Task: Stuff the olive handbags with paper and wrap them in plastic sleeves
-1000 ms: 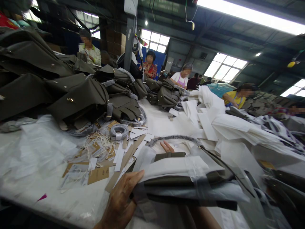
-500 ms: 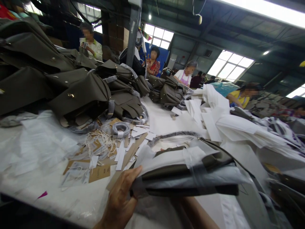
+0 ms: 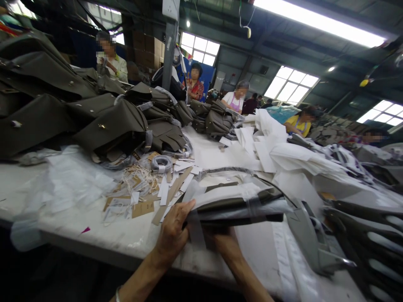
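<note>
An olive-grey handbag lies on its side in front of me, with white paper and clear plastic film about it. My left hand grips its left end, thumb and fingers pressed against the edge. From below, my right hand reaches under the bag and holds it; the bag hides those fingers. A strap wrapped in film arches behind the bag. To the left of the bag are loose white and brown card strips.
Olive-grey bags are heaped at the left and back. Plastic sheets, corded brown tags and a coiled wrapped strap lie nearer. White paper sheets pile up at right, beside dark bag parts. Several people work beyond.
The view has pulled back and tilted, so the bag looks smaller and more of both forearms shows. Both hands stay on the bag.
</note>
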`<action>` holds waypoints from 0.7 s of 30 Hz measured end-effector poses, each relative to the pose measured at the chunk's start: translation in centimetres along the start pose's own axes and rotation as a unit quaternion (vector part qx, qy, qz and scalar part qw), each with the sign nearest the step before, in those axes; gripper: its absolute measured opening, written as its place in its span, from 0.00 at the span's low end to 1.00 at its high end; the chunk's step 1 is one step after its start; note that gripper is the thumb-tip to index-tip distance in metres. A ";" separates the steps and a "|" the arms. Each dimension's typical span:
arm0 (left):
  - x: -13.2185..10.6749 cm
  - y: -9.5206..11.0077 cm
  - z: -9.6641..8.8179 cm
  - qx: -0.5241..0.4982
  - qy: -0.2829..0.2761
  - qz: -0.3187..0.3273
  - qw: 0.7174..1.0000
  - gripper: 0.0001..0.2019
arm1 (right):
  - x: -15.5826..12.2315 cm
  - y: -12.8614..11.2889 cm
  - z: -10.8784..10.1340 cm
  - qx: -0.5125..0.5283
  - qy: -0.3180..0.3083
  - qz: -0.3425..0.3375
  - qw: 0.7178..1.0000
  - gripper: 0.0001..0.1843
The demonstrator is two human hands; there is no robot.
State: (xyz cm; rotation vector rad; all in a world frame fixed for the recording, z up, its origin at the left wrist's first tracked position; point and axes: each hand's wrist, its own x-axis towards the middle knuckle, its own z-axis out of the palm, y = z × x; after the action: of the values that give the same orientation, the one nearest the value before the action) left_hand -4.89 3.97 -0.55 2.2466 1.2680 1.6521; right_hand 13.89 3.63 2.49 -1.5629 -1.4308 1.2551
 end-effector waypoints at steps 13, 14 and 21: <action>0.0 0.8 0.3 0.056 -0.075 0.107 0.990 0.30 | -5.2 0.3 2.8 0.241 0.012 0.106 0.964 0.16; -0.1 0.8 0.4 0.059 -0.082 0.117 0.988 0.30 | -5.5 0.3 2.9 0.255 0.012 0.126 0.959 0.18; -0.4 1.0 0.7 0.055 -0.115 0.155 0.980 0.26 | -7.0 1.5 3.7 0.277 0.041 0.182 0.943 0.22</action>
State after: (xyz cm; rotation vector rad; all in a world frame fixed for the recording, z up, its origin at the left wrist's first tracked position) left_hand -3.79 3.29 -0.66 2.7248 1.0190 1.3745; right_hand 11.40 -3.93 1.37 -1.4850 -0.6550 1.6105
